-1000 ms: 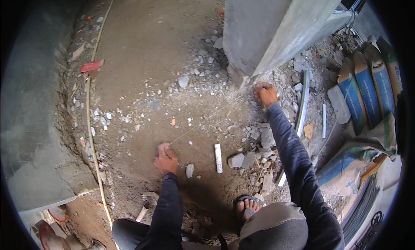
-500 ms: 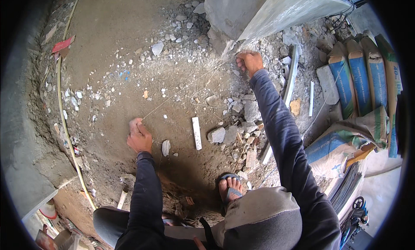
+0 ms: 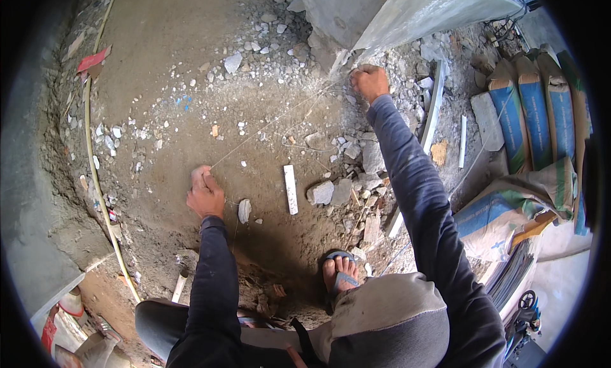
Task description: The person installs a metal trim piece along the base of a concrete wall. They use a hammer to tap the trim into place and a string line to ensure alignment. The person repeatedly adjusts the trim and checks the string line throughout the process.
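A thin pale string (image 3: 267,124) stretches slantwise just over the dirt floor between my two hands. My left hand (image 3: 205,193), fingers pinched together, grips the string's near end, with a small pale stone (image 3: 244,211) lying to its right. Up by the foot of a grey concrete column (image 3: 347,18), my right hand (image 3: 370,83) is closed, fingers curled under and partly hidden. The string runs up close to this hand, and I cannot make out exactly how it is held there. A loose loop of string lies on the ground below.
A white strip (image 3: 290,189) and broken concrete chunks (image 3: 372,158) lie mid-floor. Blue-and-brown paper sacks (image 3: 530,116) stand at right beside a long pale bar (image 3: 434,107). A yellowish hose (image 3: 95,177) runs along the left. My sandalled foot (image 3: 340,274) is at the lower middle.
My right hand has shifted slightly farther away, nearer the column's foot. My left hand keeps its pinch on the string almost in place. The whole view has tilted a little.
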A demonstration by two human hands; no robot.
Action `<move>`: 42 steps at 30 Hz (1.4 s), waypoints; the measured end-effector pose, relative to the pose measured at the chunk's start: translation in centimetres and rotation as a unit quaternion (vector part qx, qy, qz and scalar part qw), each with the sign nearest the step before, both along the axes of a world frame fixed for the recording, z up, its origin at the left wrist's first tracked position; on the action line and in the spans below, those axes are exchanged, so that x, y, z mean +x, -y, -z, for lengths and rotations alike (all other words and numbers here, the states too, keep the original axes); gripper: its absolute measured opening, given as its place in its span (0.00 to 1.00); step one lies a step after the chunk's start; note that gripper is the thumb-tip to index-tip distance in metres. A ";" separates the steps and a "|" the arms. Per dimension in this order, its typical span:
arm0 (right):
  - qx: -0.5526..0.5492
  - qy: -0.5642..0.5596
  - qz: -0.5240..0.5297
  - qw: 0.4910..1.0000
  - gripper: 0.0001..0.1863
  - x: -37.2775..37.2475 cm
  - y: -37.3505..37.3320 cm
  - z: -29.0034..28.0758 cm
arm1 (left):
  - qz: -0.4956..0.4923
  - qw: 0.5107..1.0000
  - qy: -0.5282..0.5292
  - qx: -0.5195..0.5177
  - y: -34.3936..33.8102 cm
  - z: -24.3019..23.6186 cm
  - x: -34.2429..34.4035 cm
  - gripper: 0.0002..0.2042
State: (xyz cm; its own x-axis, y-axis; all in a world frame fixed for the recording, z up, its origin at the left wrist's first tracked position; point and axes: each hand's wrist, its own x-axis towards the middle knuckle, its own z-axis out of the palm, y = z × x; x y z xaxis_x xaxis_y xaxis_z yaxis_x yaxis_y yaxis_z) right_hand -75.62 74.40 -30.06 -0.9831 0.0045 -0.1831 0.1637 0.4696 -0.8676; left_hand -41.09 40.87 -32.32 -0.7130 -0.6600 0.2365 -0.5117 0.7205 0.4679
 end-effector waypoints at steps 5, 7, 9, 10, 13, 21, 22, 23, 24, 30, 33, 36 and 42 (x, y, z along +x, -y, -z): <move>0.046 -0.005 -0.016 0.999 0.12 -1.8 -1.2 2.3 | 0.001 1.000 0.018 0.004 -0.1 0.2 -0.1 0.10; 0.024 0.060 -0.040 0.997 0.11 -2.6 -1.8 2.4 | 0.002 1.000 0.013 -0.004 0.2 0.7 -0.1 0.10; -0.017 0.137 -0.011 0.990 0.09 -2.7 -0.9 1.5 | 0.000 1.000 0.011 -0.010 0.2 0.7 0.0 0.10; -0.065 0.200 0.038 0.977 0.09 -2.7 -0.6 1.0 | 0.000 1.000 0.010 -0.012 0.2 0.7 0.1 0.10; -0.067 0.213 0.040 0.974 0.08 -2.8 -0.8 0.5 | -0.003 1.000 0.006 -0.009 -0.2 0.3 -0.3 0.10; 0.094 -0.018 0.082 0.992 0.12 -0.1 1.1 0.6 | -0.009 1.000 0.018 -0.017 0.0 0.4 -0.2 0.09; 0.065 0.020 0.087 0.994 0.12 -1.1 0.0 1.2 | -0.003 1.000 0.017 -0.015 -0.2 0.6 -0.4 0.09; 0.022 0.078 0.072 0.994 0.13 -1.7 -0.2 1.1 | -0.003 1.000 0.017 -0.017 -0.2 0.7 -0.4 0.09; -0.021 0.134 0.058 0.989 0.13 -2.1 -0.5 1.1 | -0.004 1.000 0.017 -0.012 -0.1 0.7 -0.4 0.09; 0.195 -0.074 0.044 0.977 0.19 1.8 -4.1 -1.7 | -0.018 1.000 0.017 -0.010 0.0 0.2 -0.1 0.09; 0.444 -0.075 0.150 0.880 0.26 5.7 -8.8 -4.8 | -0.037 0.999 0.008 -0.035 0.4 0.2 0.3 0.09; 0.482 -0.036 0.203 0.852 0.32 7.3 -15.8 -1.8 | -0.037 0.999 0.012 -0.021 0.0 1.1 -0.3 0.09; 0.177 -0.020 0.209 0.961 0.28 5.7 -22.7 -6.5 | -0.029 1.000 0.005 0.005 -0.2 0.7 -0.5 0.10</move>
